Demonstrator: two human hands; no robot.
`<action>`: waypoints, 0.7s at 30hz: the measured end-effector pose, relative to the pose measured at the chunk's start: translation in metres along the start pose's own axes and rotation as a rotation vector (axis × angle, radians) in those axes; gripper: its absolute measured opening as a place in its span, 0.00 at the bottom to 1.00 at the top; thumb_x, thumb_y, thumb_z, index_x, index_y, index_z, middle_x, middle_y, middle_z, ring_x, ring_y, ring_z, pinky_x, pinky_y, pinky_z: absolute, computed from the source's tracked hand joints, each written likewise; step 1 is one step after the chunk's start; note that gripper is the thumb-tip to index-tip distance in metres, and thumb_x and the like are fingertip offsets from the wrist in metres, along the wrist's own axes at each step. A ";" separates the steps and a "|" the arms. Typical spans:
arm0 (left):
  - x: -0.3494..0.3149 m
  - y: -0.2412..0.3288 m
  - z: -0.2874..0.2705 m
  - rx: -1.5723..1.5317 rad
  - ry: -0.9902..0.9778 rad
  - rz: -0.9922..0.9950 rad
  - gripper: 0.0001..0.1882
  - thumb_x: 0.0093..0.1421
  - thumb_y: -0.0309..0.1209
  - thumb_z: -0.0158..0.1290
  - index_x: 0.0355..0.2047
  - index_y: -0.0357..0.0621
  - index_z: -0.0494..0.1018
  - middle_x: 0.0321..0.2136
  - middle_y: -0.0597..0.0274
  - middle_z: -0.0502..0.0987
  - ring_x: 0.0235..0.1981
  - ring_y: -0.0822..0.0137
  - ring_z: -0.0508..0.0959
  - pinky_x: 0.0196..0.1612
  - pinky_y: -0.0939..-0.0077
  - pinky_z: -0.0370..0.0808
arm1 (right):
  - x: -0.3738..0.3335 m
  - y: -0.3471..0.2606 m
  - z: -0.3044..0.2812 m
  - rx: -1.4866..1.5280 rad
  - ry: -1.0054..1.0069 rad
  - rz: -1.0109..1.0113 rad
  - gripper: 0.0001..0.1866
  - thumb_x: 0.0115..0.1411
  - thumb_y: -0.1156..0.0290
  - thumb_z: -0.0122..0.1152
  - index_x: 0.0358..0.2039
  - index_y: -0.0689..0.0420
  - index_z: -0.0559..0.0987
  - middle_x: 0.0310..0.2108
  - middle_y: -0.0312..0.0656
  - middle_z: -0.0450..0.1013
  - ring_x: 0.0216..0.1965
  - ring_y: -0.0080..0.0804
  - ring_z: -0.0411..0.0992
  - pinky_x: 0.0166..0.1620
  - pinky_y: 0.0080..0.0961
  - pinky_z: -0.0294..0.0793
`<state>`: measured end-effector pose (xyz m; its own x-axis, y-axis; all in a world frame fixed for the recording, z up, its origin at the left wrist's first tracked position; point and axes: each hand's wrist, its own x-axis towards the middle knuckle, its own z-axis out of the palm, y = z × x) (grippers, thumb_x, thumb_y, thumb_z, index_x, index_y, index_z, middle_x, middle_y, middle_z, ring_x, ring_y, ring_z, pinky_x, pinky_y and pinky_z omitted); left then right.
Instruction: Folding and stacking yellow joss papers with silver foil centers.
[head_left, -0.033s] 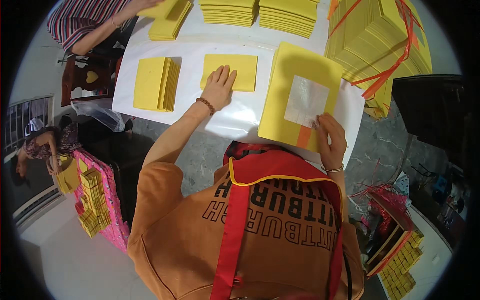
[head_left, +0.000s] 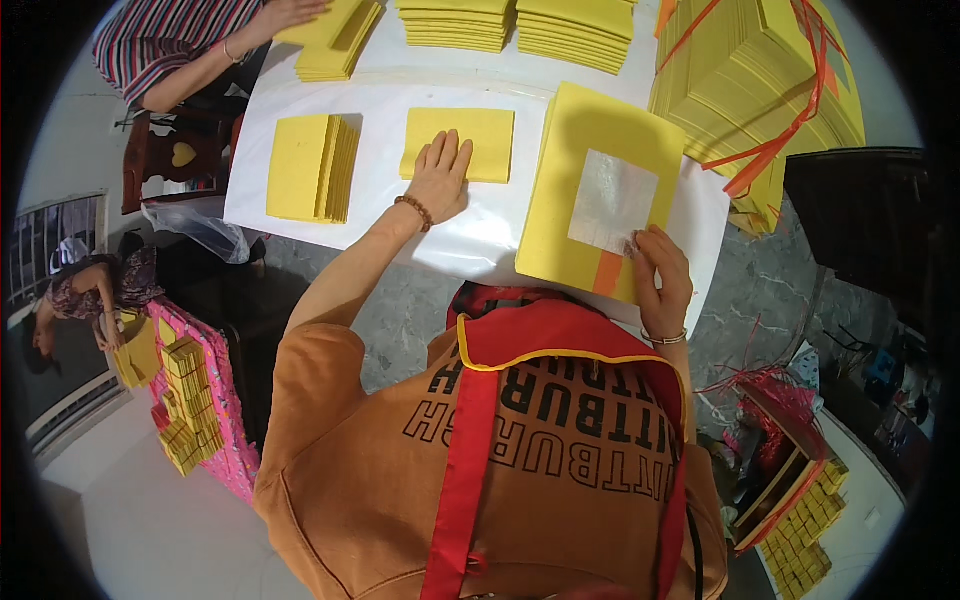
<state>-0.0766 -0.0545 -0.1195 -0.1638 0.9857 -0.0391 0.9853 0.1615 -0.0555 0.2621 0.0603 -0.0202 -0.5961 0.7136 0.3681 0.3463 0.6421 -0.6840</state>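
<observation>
Overhead view of paper sorting at a white bench [head_left: 480,235]. The left hand [head_left: 440,175] lay open and flat, palm down, on the near edge of a small stack of folded yellow sheets [head_left: 470,140] at the bench's middle. The right hand [head_left: 660,275] pinched the near corner of the top sheet of a large yellow pile [head_left: 590,165], each sheet bearing a silver foil square [head_left: 612,202] and an orange strip [head_left: 607,273]; thumb and fingers were closed on that corner. To the left stood a thicker finished stack [head_left: 305,165]. Judged from the layout, the work appeared partly done: several stacks lay along the far edge [head_left: 520,25], while a tall bundle tied with red ribbon [head_left: 760,85] remained unopened. Another person's arm [head_left: 215,55] reached over a stack at upper left.
</observation>
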 end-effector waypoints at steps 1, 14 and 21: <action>0.000 0.002 0.003 -0.124 -0.114 -0.050 0.44 0.55 0.52 0.47 0.63 0.35 0.46 0.63 0.35 0.42 0.64 0.40 0.40 0.64 0.49 0.38 | 0.000 0.000 0.000 -0.002 -0.011 -0.009 0.12 0.52 0.79 0.58 0.39 0.59 0.77 0.42 0.43 0.74 0.48 0.42 0.70 0.50 0.34 0.67; 0.021 0.025 -0.091 -0.178 0.134 -0.020 0.26 0.58 0.38 0.49 0.55 0.41 0.64 0.55 0.46 0.63 0.55 0.48 0.64 0.55 0.55 0.61 | 0.011 0.011 -0.011 -0.081 -0.197 -0.187 0.08 0.52 0.72 0.60 0.35 0.53 0.78 0.41 0.34 0.73 0.51 0.35 0.68 0.50 0.33 0.63; -0.006 0.113 -0.154 -0.459 0.126 0.677 0.24 0.49 0.35 0.57 0.47 0.42 0.70 0.41 0.58 0.72 0.39 0.57 0.71 0.42 0.63 0.67 | 0.010 0.013 -0.009 0.029 -0.172 -0.120 0.07 0.52 0.74 0.60 0.34 0.56 0.78 0.40 0.38 0.74 0.51 0.39 0.68 0.50 0.33 0.66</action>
<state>0.0431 -0.0345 0.0278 0.4515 0.8704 0.1963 0.7951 -0.4923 0.3541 0.2675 0.0784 -0.0202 -0.7472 0.5729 0.3367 0.2463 0.7094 -0.6604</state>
